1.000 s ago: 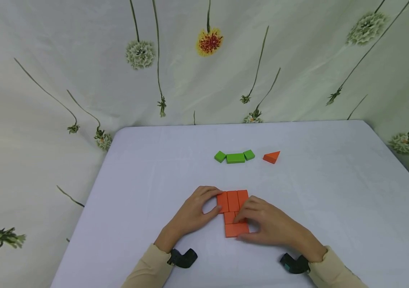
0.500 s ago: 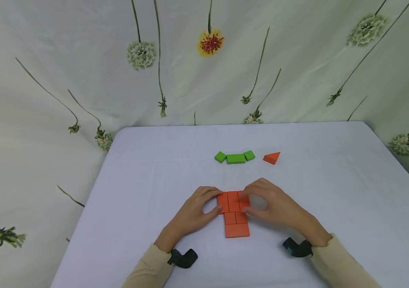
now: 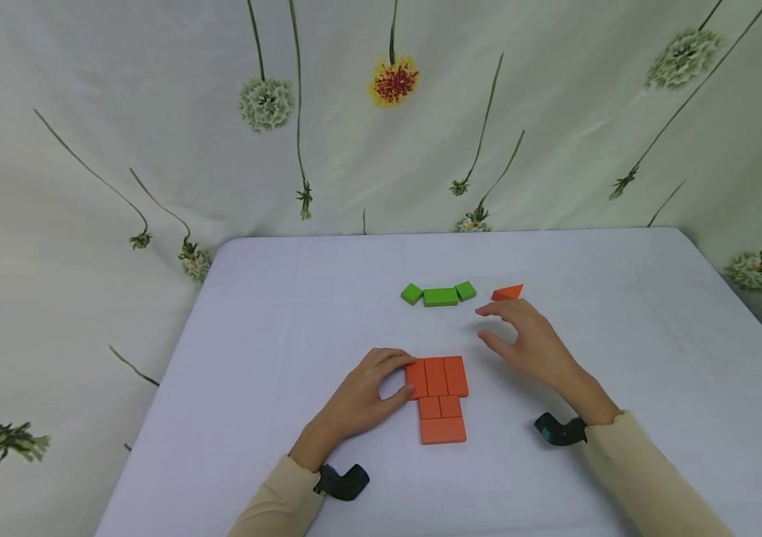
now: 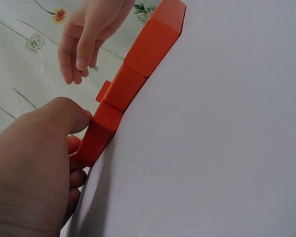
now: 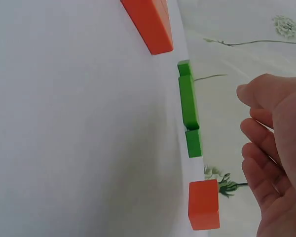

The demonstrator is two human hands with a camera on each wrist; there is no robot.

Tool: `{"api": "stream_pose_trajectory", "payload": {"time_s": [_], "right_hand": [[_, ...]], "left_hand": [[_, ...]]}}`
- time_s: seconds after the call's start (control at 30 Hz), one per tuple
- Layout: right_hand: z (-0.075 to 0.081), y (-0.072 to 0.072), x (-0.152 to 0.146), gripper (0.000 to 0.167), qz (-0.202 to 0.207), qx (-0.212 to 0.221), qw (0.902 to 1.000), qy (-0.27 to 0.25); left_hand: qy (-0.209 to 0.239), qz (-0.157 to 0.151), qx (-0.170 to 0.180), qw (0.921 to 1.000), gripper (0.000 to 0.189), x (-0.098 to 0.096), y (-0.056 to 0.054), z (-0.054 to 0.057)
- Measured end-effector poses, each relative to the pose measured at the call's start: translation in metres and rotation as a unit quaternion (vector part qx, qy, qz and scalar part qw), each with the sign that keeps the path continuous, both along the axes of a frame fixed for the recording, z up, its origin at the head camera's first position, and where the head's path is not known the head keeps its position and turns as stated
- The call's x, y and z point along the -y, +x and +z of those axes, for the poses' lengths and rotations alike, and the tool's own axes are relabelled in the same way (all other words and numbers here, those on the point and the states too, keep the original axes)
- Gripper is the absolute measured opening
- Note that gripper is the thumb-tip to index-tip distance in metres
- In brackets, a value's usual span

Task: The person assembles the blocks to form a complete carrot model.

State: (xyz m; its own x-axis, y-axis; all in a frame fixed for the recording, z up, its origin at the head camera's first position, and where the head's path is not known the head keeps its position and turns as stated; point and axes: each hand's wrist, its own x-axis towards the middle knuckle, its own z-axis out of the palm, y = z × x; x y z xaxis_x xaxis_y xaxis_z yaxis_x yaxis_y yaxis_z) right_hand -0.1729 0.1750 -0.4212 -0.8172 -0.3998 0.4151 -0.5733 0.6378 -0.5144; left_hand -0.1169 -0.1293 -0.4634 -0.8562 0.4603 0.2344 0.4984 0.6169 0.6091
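Observation:
Flat orange blocks [image 3: 436, 377] lie edge to edge on the table, three upright ones side by side above two small ones and a wide one. My left hand [image 3: 357, 395] pinches the leftmost upright orange block [image 4: 99, 129], thumb at its near end and fingers at its far end. Up and to the right, my right hand [image 3: 531, 347] hovers above the table, thumb and fingers apart and holding nothing. Just beyond its knuckles lies an orange triangular block [image 3: 507, 292], partly hidden by the hand. In the right wrist view that block [image 5: 203, 203] sits below the green ones.
Across the back, a long green block [image 3: 441, 297] lies between two small green blocks, the left one [image 3: 411, 294] and the right one [image 3: 465, 291], both turned at an angle. A white cloth covers the table [image 3: 287, 313]. Behind its far edge hangs a flowered curtain [image 3: 186, 112].
My right hand has moved from the lower orange blocks to the right upright one, then away up and right toward the triangular block. My left hand stays in place.

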Motion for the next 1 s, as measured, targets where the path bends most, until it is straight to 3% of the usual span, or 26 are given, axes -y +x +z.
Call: {"api": "stream_pose_trajectory", "payload": {"time_s": [0.33,0.53,0.8,1.0], "right_hand": [[-0.004,-0.024,-0.017,0.040,-0.083,0.010,0.9965,-0.006],[-0.006,-0.033,-0.022,0.045,-0.120,0.049,0.9916,0.000],[-0.011,-0.041,-0.031,0.050,-0.127,0.101,0.9866,-0.017],[-0.018,-0.046,-0.036,0.048,-0.133,0.112,0.9845,-0.020]], "left_hand": [[-0.001,-0.001,0.001,1.0000,0.041,0.001,0.000,0.000],[-0.001,-0.001,0.003,1.0000,0.041,0.001,0.000,0.000],[-0.006,-0.001,0.003,1.0000,0.041,0.001,-0.001,-0.001],[-0.002,0.000,-0.001,1.0000,0.041,0.001,0.000,-0.001]]}}
